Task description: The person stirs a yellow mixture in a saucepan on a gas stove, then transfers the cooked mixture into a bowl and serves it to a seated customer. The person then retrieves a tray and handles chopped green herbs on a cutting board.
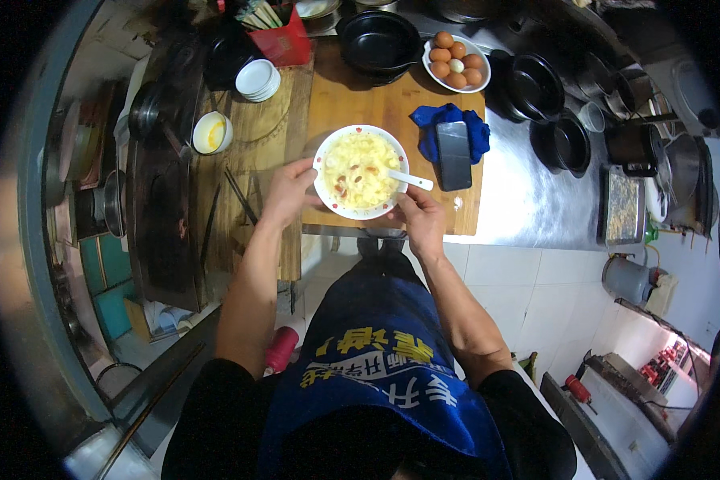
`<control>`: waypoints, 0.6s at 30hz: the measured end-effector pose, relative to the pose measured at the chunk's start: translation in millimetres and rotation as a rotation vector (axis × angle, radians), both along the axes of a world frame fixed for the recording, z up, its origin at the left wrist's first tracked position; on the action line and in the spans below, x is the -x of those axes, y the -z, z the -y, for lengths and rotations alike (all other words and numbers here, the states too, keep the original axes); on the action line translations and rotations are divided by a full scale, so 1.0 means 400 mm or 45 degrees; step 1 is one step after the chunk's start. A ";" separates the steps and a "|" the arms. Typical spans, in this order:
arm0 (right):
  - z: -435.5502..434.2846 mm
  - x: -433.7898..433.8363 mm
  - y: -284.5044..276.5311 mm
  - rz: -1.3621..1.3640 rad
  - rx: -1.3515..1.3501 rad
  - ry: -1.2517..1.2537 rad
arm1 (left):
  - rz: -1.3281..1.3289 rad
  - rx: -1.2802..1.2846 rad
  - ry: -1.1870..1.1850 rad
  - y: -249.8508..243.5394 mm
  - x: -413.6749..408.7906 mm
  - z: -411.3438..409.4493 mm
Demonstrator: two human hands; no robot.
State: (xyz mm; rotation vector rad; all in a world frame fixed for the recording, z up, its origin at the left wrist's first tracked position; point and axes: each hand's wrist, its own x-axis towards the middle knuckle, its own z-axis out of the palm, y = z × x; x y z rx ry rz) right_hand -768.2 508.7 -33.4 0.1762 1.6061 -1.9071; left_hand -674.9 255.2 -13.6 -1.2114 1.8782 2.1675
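A white patterned bowl (318, 191) of pale yellow egg soup with several reddish-brown pieces is between my hands, over the front of a wooden board. My left hand (289, 191) grips its left rim, thumb on top. At the lower right rim, my right hand (419, 217) holds the bowl with the fingers partly beneath it. A white spoon (415, 179) rests in the soup, its handle sticking out to the right above my right hand. Whether the bowl touches the board cannot be told.
A smartphone (454, 157) lies on a blue cloth (427, 118) at the right. Behind stand a plate of eggs (485, 71) and black pots (379, 45). On the left are a small egg-smeared bowl (203, 135), stacked white dishes (258, 80) and chopsticks (240, 195).
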 end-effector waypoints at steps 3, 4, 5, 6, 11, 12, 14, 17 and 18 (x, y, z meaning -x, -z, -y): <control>-0.057 -0.003 -0.027 -0.017 -0.060 0.047 | 0.001 -0.009 0.033 -0.042 0.012 -0.055; -0.076 -0.005 -0.036 -0.026 -0.088 0.066 | -0.014 0.004 0.054 -0.053 0.015 -0.072; -0.096 -0.009 -0.046 -0.024 -0.099 0.083 | -0.029 0.016 0.077 -0.062 0.018 -0.090; -0.117 -0.009 -0.065 -0.019 -0.109 0.101 | -0.043 0.028 0.100 -0.074 0.026 -0.110; -0.241 -0.021 -0.158 -0.003 -0.133 0.258 | -0.042 0.027 0.239 -0.138 0.073 -0.225; -0.270 -0.032 -0.157 -0.034 -0.158 0.275 | -0.058 0.027 0.271 -0.139 0.073 -0.250; -0.339 -0.037 -0.173 -0.012 -0.127 0.334 | -0.069 0.007 0.332 -0.158 0.101 -0.310; -0.455 -0.041 -0.191 -0.012 -0.090 0.426 | -0.089 -0.007 0.396 -0.198 0.141 -0.426; -0.495 -0.041 -0.196 -0.023 -0.089 0.452 | -0.066 -0.020 0.436 -0.203 0.156 -0.460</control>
